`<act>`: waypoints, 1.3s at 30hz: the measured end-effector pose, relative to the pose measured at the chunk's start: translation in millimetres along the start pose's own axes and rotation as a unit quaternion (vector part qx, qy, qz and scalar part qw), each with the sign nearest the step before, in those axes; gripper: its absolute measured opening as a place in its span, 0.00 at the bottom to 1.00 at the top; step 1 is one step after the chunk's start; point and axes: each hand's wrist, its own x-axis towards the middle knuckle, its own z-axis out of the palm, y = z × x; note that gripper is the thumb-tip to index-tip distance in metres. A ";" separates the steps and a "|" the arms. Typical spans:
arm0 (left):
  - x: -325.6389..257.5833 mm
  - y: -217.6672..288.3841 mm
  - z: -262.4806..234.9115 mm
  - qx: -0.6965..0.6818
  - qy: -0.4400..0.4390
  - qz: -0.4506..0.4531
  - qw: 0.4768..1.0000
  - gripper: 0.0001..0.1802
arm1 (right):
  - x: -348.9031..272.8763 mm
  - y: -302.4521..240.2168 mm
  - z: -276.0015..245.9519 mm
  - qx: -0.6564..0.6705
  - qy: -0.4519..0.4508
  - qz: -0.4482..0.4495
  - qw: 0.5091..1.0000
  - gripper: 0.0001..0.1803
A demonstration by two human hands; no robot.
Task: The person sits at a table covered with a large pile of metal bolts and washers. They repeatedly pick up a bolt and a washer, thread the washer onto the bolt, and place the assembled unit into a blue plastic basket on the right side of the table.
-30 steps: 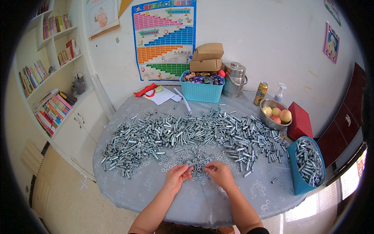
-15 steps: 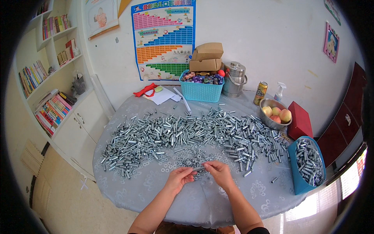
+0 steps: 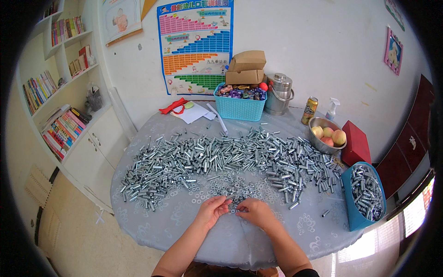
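Note:
My left hand is closed around a short metal sleeve anchor, whose end shows past the thumb and fingertips. Close to its right, my right hand is bent down with thumb and fingers pinched at the near edge of a pile of small nuts and washers. What those fingertips grip, if anything, is too small to make out. Beyond both hands, a broad heap of silvery sleeve anchors curves across the table.
At the right edge of the cloth-covered table stands a blue bin full of metal anchors. A bowl of fruit, a red box, a can, a steel pot and a turquoise basket line the back.
My right hand has left the anchor and dropped slightly toward me, down to the nuts and washers. The left hand still holds the anchor in nearly the same place.

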 end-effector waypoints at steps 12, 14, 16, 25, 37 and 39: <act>-1.1 0.3 -2.1 -0.026 -0.012 0.017 0.999 0.08 | 6.9 -3.1 -1.3 0.118 0.109 0.025 0.987 0.11; -1.1 0.3 -1.7 -0.020 -0.006 0.020 1.000 0.08 | 9.2 -7.8 -6.3 0.193 0.160 0.013 0.968 0.10; -0.5 -0.3 0.7 -0.008 0.000 0.021 1.000 0.08 | 9.5 -10.9 -9.9 0.237 0.189 0.008 0.953 0.10; -3.8 0.5 4.9 0.060 0.028 0.047 0.997 0.08 | 9.4 -15.9 -9.3 0.221 0.180 -0.021 0.958 0.07; -5.6 -0.2 9.8 0.065 0.053 0.093 0.992 0.08 | 8.2 -2.5 -2.1 0.269 0.093 0.087 0.955 0.18; -5.6 1.1 8.4 0.058 0.060 0.098 0.992 0.08 | 5.8 -11.2 -12.2 0.249 -0.018 0.157 0.956 0.18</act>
